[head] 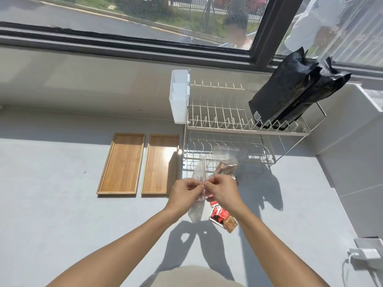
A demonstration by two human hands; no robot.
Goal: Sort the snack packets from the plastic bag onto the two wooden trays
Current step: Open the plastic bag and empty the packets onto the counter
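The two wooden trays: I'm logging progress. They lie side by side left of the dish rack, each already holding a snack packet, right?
No. In the head view both wooden trays lie side by side left of the dish rack, but hold nothing yet.

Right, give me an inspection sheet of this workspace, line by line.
Surface: grey counter, sunlit, with strong shadows.
Job's things: two wooden trays side by side, nothing on them; clear plastic bag held up at its top; red snack packets low in or under it, cannot tell which.
Clutter: second clear bag with brown contents by the dish rack; black bags on the rack; white holder on its side.
Grips: left hand and right hand both pinch the bag's top.
Cables: white charger and cable, far right.
Surroundings: window behind, street outside.
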